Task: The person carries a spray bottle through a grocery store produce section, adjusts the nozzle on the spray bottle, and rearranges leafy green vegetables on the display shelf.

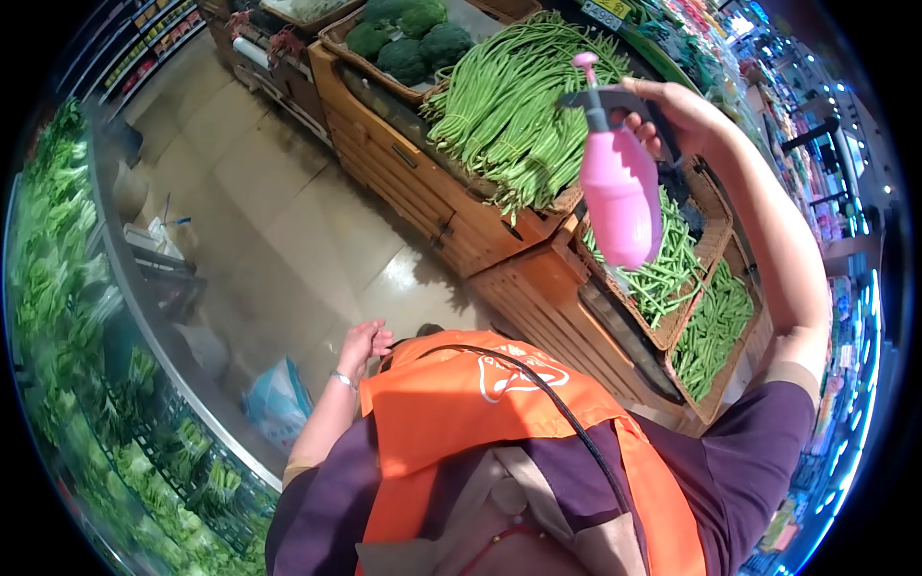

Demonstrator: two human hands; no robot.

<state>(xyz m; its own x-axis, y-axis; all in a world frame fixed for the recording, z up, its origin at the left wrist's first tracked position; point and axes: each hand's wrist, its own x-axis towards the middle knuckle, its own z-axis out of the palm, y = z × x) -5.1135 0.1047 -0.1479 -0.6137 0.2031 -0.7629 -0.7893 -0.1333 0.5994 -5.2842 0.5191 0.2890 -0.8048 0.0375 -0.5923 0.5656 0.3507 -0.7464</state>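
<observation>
My right hand (667, 110) is wrapped around the dark handle of a pink pump spray bottle (619, 192), its pink plunger knob on top. The bottle is held up in front of long green beans (519, 86), which lie in bundles on the wooden stand. Below the bottle, a wicker basket (715, 240) holds shorter green beans (663, 278). My left hand (363, 348) hangs low by the orange apron (480, 384), with loosely bent fingers and nothing visible in it.
Broccoli (408, 38) sits in a basket at the far end. Green pods (715, 331) fill another basket at right. Leafy greens (58, 288) line the left shelf, beside its metal rim (178, 355). A blue-white bag (279, 401) lies on the tiled floor (279, 211).
</observation>
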